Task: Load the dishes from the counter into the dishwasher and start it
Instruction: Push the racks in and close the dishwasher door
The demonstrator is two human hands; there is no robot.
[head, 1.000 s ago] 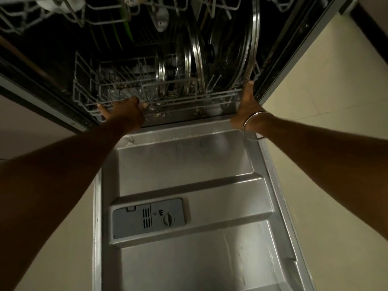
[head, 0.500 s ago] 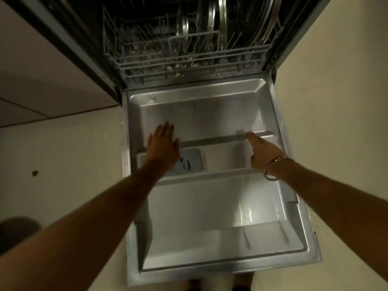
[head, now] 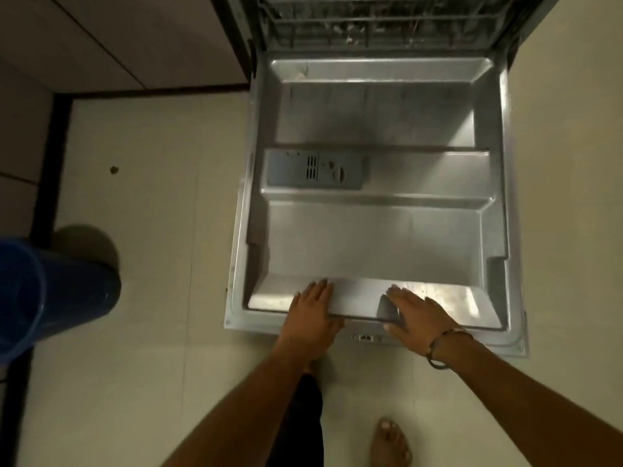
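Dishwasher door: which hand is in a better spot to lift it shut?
Probably the left hand: it lies over the middle of the door front edge. The right hand sits beside it, also flat.

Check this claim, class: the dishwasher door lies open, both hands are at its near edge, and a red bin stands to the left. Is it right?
Not quite. The head view shows the bin is blue, not red. The door does lie open, with the left hand and right hand at its near edge.

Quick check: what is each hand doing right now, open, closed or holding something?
Left hand: open, fingers straight, over the near edge of the dishwasher door, no grip.
Right hand: open, flat at the same edge, holding nothing.
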